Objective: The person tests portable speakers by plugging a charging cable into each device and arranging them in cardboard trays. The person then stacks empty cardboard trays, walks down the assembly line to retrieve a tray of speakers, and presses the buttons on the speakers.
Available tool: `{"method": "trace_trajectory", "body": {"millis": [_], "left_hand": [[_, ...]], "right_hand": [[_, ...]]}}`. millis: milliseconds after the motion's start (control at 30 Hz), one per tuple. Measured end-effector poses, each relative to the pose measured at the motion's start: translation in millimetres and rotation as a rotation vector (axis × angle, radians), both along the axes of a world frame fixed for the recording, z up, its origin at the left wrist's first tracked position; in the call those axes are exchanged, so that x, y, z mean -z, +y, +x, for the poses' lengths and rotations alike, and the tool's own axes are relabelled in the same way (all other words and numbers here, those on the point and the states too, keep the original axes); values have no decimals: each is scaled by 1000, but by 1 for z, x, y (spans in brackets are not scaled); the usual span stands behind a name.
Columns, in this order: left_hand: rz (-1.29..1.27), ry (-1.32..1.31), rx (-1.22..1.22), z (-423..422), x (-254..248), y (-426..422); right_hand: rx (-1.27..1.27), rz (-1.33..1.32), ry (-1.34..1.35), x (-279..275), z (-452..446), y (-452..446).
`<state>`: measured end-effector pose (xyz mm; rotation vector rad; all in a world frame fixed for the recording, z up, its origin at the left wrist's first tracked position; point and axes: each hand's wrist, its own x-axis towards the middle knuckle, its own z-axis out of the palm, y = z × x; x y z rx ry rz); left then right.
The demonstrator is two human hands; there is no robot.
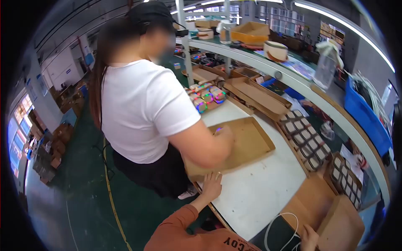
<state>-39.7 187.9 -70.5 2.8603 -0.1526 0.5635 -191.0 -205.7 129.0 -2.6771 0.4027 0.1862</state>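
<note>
My left hand [212, 186] is at the near edge of a shallow cardboard tray [255, 140] on the white table, its fingers bent over the rim. At the lower right, my right hand [309, 239] grips the edge of another open cardboard box [341, 224]; part of that hand is cut off by the dark border. A co-worker in a white T-shirt [140, 108] stands at the left of the table. The co-worker's blurred hand [226, 136] is over the tray, beside a small blue-purple light.
Lit, multicoloured small units [205, 98] stand at the table's far end. Trays of dark-edged, pale-faced pieces [305, 140] line the right side. A shelf rail [268, 62] crosses above, bearing a plastic bottle [325, 69]; a blue bin [364, 113] hangs right. White cable [268, 234] loops near my right hand.
</note>
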Motion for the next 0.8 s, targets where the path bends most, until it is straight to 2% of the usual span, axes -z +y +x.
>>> {"method": "trace_trajectory", "body": {"millis": [33,67,100,133,200,267,400,500,600,700,767,800], "left_hand": [[-39,-6,34,-10,-5,-8],[-78,-10,66,-21,-9,-16],[-78,9,86,-34,-10,-24],[-110,19,111,-48,-11,-30],[-159,86,160,-75,-12,-33],[-148,105,139,-98,-6,-29],[-132,123,77,-107,-5,-5],[-15,57,40,-83,-9,6],[-15,12,30,-53,-22,2],[21,-35,-23,-27,-27,6],[48,-59,-56,-16,-16,17],[30,90,-83,-9,-10,22]], "right_hand": [[-113,-28,-306,75,3,-38],[-51,-3,-228,50,11,-8],[1,25,-78,72,21,-16],[15,-81,-17,105,30,-30],[-13,-111,-96,161,34,-51],[33,30,-112,202,32,-64],[87,34,-146,215,15,-63],[113,46,-178,224,7,-63],[89,97,-292,230,6,-66],[122,197,-208,223,13,-61],[279,444,-147,201,18,-55],[251,454,-234,203,19,-56]]}}
